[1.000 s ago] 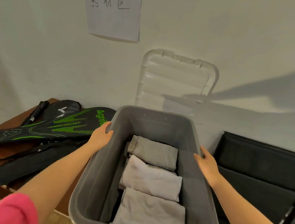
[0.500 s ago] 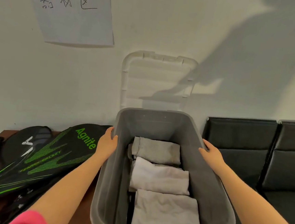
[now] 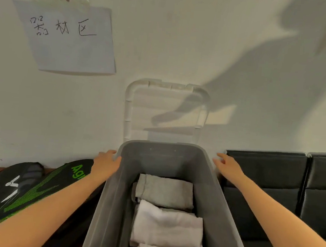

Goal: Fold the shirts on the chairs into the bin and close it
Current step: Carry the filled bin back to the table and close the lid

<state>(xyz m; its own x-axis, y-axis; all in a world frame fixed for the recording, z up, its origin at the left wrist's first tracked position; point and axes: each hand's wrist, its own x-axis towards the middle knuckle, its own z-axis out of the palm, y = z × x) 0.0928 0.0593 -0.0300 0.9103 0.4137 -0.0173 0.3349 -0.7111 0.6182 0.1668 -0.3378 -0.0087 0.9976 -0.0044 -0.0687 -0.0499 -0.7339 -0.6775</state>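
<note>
Folding looks done: the grey bin [image 3: 159, 182] already has three folded shirts [image 3: 166, 224] lined up inside, so what's left is closing it. The white lid [image 3: 166, 111] stands upright against the wall just behind the bin's far rim. Left hand [image 3: 106, 163] rests on the bin's far left corner, fingers loosely over the edge; right hand [image 3: 228, 165] is open with relaxed fingers, just off the right corner, holding nothing. I'd guess the next move is reaching up and tipping the lid down. Racket bags [image 3: 24, 188] to the left, black seats [image 3: 282, 193] on the right.
</note>
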